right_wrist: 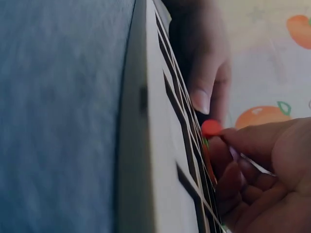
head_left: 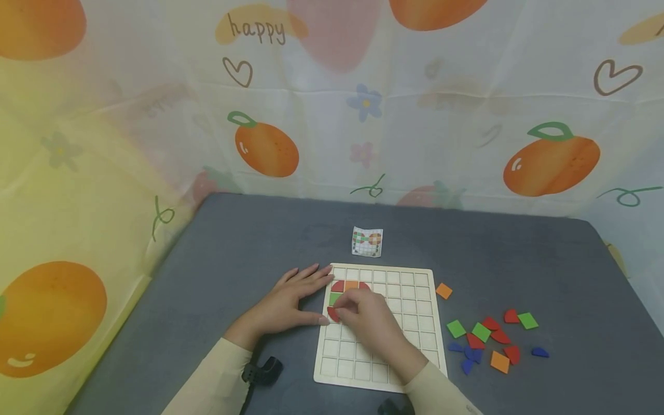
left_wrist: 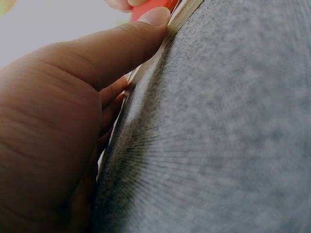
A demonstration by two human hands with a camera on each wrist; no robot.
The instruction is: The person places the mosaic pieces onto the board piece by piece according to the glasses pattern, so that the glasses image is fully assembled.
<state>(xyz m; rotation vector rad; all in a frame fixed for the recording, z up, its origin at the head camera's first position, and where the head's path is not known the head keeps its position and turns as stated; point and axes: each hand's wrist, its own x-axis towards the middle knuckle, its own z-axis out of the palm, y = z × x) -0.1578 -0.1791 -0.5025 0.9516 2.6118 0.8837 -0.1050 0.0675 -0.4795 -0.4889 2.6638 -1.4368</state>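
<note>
A pale wooden grid board (head_left: 421,323) lies on the grey table. My left hand (head_left: 282,305) rests at its left side with straight, spread fingers, fingertips at the upper left corner and thumb at the edge. In the left wrist view, the thumb (left_wrist: 121,46) presses at the board's rim. Between thumb and fingertips, my right hand (head_left: 370,323) pinches a red rounded tile (head_left: 332,314) over a left-column cell. Above it, a green square tile (head_left: 335,298) sits in the grid. Higher up, an orange square tile (head_left: 351,285) lies between two red rounded tiles, partly hidden by my right hand.
A small printed pattern card (head_left: 367,242) lies beyond the board. Loose tiles are scattered to the right, including a green square (head_left: 456,329), an orange square (head_left: 500,362), a blue piece (head_left: 540,352) and several red ones. A fruit-print cloth (head_left: 441,115) hangs behind the table.
</note>
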